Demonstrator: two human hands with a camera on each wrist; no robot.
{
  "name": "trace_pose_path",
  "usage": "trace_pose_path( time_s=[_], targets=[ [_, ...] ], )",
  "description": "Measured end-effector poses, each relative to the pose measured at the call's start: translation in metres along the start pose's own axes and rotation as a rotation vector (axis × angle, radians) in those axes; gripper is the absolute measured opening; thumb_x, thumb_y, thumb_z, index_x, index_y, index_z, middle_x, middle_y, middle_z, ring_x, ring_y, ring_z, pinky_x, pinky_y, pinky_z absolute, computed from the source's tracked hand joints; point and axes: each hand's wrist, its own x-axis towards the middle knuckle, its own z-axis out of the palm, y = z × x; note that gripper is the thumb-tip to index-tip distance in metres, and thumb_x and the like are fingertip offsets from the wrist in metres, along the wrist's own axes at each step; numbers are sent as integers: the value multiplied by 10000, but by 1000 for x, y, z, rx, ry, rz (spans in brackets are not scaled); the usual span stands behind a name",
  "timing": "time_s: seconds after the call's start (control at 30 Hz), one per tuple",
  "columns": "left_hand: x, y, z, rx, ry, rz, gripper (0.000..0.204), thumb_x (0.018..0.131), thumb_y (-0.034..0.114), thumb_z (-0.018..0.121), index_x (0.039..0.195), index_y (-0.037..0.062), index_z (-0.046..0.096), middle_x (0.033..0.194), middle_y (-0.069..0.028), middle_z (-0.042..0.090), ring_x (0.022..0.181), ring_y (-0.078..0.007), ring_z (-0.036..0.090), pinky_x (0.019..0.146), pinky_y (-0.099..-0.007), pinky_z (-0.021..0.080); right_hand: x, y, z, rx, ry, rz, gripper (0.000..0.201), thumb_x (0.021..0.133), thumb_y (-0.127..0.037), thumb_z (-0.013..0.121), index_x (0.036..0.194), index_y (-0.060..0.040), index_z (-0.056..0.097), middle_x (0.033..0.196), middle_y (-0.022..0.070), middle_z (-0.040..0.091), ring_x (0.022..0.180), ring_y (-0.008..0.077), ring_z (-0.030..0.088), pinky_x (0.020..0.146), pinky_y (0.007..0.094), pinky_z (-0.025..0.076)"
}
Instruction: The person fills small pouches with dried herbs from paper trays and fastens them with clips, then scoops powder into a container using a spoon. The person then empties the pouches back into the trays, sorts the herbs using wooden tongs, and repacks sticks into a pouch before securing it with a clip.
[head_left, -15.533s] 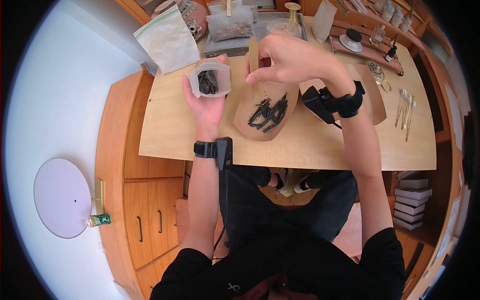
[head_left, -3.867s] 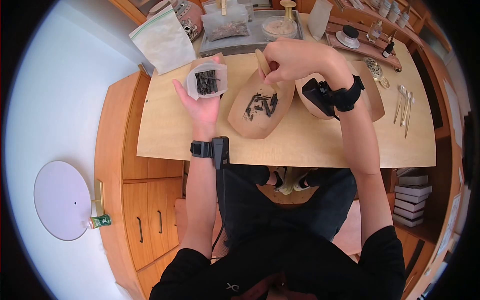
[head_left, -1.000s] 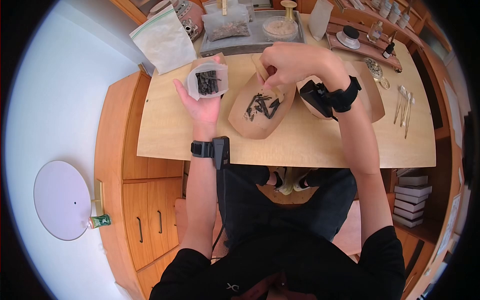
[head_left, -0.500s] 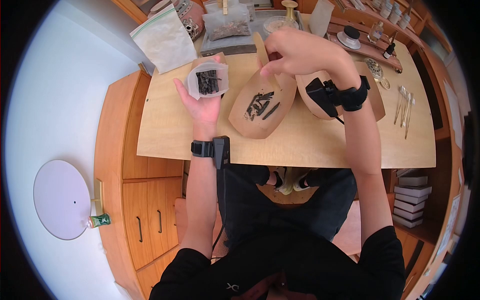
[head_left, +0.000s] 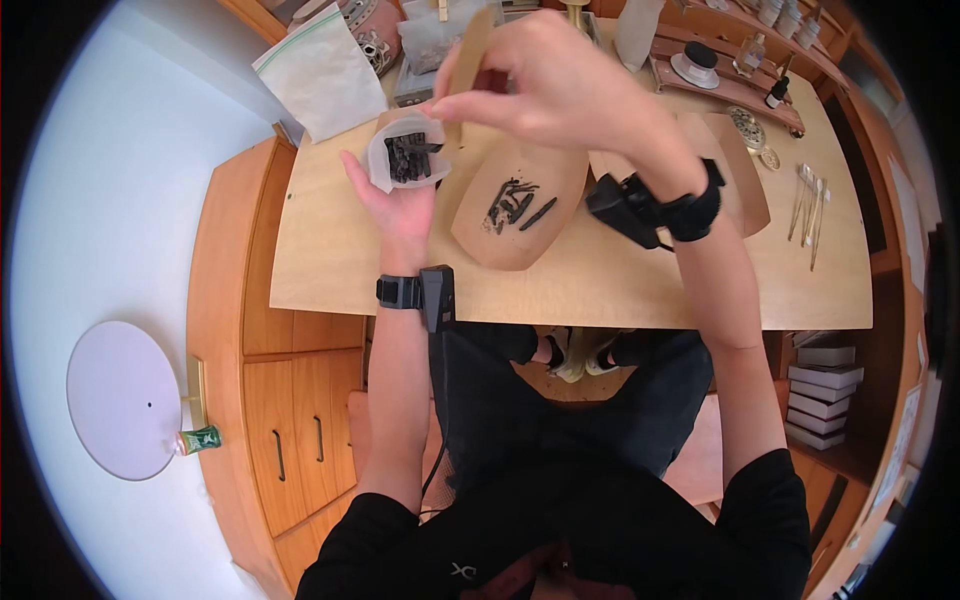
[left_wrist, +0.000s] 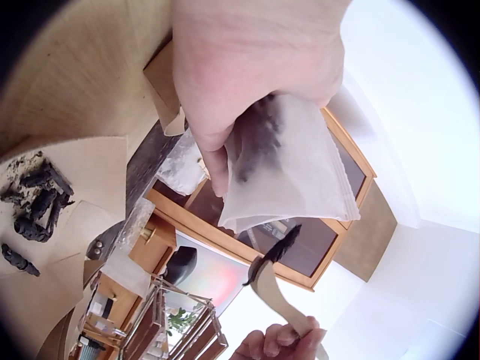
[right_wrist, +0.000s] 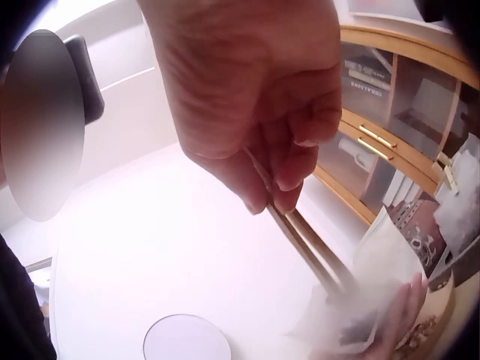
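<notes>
My left hand holds a translucent white bag, its mouth facing up in the head view. Inside are several short dark sticks. Above the bag's mouth, my right hand pinches bamboo tweezers. Their curved tips carry a black sliver just outside the bag's opening in the left wrist view. The tweezers point at the bag in the right wrist view. A brown paper sheet with loose dark pieces and crumbs lies right of the left hand.
Another brown paper lies under the right forearm. A zip bag stands at the back left, near a grey tray. Swabs and thin tools lie on the right. A wooden rack holds small bottles at the back right.
My right hand has moved left and up, from over the brown paper to above the bag, with a dark piece in the tweezers. Fewer pieces lie on the paper than 15.5 s ago.
</notes>
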Motion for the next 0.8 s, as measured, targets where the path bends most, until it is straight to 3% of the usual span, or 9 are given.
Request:
trace_pose_path(
  time_s=[0.27,0.37,0.57,0.63,0.67,0.7,0.73,0.77,0.8],
  targets=[
    [-2,1,0,-68,-92,-47,709,964,607,412,1449,91,379,1460,-93,444,1348,-249,409,1142,-476,295,-2,-15,51,-77,62,72,176,812,-209,737,855,-38,729,646,117,650,561,278,610,535,326,481],
    [1,1,-2,-98,-290,-56,692,965,595,426,1449,102,383,1455,-89,447,1347,-248,408,1142,-466,302,2,-9,50,71,176,72,286,801,-282,709,712,-13,667,630,149,633,614,348,633,564,382,507],
    [2,-1,1,-3,50,19,850,944,670,365,1459,-6,325,1474,-201,397,1381,-346,364,1165,-479,281,0,-3,0,143,123,75,330,816,-317,712,788,11,684,641,139,642,587,291,643,561,358,501],
    [8,0,-11,-624,-565,-240,869,943,660,382,1459,-35,302,1476,-257,371,1384,-375,353,1167,-482,278,-5,6,-12,91,-86,143,338,819,-324,715,817,12,689,662,139,648,578,257,631,560,339,496],
    [7,0,-9,-624,-566,-240,869,943,660,382,1459,-35,302,1476,-257,371,1384,-375,353,1167,-482,278,-9,8,-16,90,-219,204,334,801,-305,722,830,26,686,705,151,659,621,253,633,584,345,498],
    [7,-1,-8,-394,-327,-145,879,939,659,392,1457,-45,298,1476,-271,362,1385,-381,350,1166,-486,277,-11,9,-18,89,-218,204,334,801,-305,722,830,26,686,705,151,659,621,253,633,584,345,498],
    [6,-1,-3,-163,-91,-52,889,936,659,401,1454,-55,295,1476,-285,354,1387,-387,346,1165,-489,277,-11,7,-21,44,-427,260,252,802,-248,717,876,-8,701,720,121,669,659,237,641,612,335,497],
    [5,-2,-2,-162,-93,-55,889,936,659,401,1454,-55,295,1476,-285,354,1387,-387,346,1165,-489,277,-12,6,-23,-3,-635,316,191,803,-192,711,921,-41,716,735,91,679,696,221,649,640,325,496],
    [5,-2,-1,-149,-88,-47,894,932,661,409,1456,-54,293,1477,-283,354,1388,-386,345,1166,-488,274,-15,11,-19,-4,-632,319,191,803,-192,711,921,-41,716,735,91,679,696,221,649,640,325,496]
  ],
)
